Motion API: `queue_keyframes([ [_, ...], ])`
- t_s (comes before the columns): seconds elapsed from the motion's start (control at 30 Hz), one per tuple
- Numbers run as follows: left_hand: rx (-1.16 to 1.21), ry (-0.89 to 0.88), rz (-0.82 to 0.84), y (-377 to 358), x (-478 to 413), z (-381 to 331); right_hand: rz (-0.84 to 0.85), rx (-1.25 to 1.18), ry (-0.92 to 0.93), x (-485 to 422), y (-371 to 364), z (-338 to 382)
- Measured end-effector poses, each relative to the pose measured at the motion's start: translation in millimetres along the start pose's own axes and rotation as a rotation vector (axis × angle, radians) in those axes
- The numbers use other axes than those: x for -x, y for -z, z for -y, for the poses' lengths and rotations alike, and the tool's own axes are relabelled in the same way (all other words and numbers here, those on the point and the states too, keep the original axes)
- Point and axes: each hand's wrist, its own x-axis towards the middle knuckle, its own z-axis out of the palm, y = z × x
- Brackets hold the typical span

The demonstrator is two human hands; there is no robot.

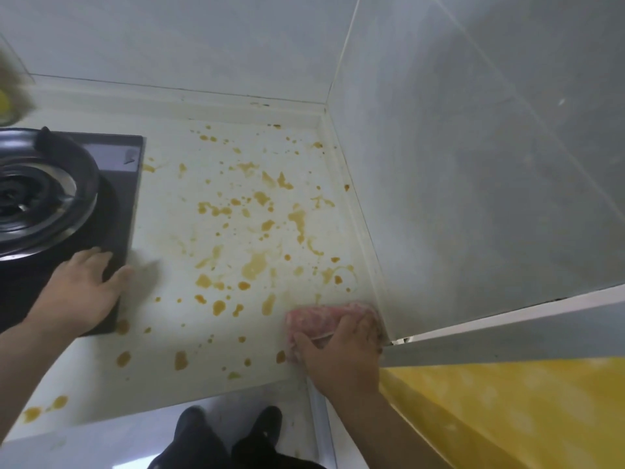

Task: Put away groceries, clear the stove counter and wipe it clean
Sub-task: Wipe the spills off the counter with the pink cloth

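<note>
The white stove counter (176,319) is spattered all over with orange-brown stains (253,265). My right hand (341,357) presses a pink cloth (321,318) onto the counter at its near right corner, against the grey side wall; the fingers lie over the cloth and curl on it. My left hand (81,292) rests flat, fingers spread, on the near right corner of the black glass gas stove (121,204), whose round burner ring (40,198) is at the left.
Grey tiled walls (473,164) close the counter at the back and right. A yellow surface (507,411) lies at the lower right. A blurred yellowish object (6,96) stands at the far left edge. My dark shoes (230,431) show on the floor below the counter edge.
</note>
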Motion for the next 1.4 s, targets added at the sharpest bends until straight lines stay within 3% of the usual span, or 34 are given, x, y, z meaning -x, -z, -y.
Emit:
queue_keyframes([
  [0.07, 0.039, -0.005, -0.029, 0.2, -0.8, 1.5, -0.051, 0.001, 0.006, 3.4, -3.4, -4.0],
  [0.17, 0.112, -0.024, -0.049, 1.0, -5.3, 9.0, 0.019, -0.018, -0.014, 8.1, -10.3, -11.0],
  [0.37, 0.103, -0.084, 0.185, 5.6, -17.3, 52.6, 0.036, -0.016, 0.036, -0.7, -10.5, -11.7],
  [0.47, 0.033, -0.155, 0.227, 15.1, -15.4, 58.5, 0.027, 0.011, 0.058, -10.9, -3.7, -6.1],
  [0.57, 0.044, -0.191, 0.181, 17.8, -12.5, 52.1, 0.118, -0.073, 0.028, -28.0, 6.6, -2.9],
  [0.9, 0.162, -0.146, 0.078, 20.7, -8.5, 46.7, 0.001, -0.065, 0.148, -77.8, 19.4, 14.5],
  [1.13, -0.155, -0.211, 0.038, 22.2, -1.1, 42.3, 0.042, 0.011, 0.113, -56.8, 29.8, 13.2],
  [1.23, -0.073, -0.187, 0.011, 18.9, 6.1, 45.3, 0.119, 0.072, 0.083, -38.4, 27.7, 6.0],
  [1.33, -0.001, -0.166, -0.031, 14.2, 10.3, 47.3, 0.054, 0.126, 0.09, -15.9, 25.9, 1.7],
  [1.4, 0.038, -0.162, -0.053, 11.9, 12.2, 47.8, 0.104, 0.167, 0.085, -5.7, 25.8, 3.4],
])
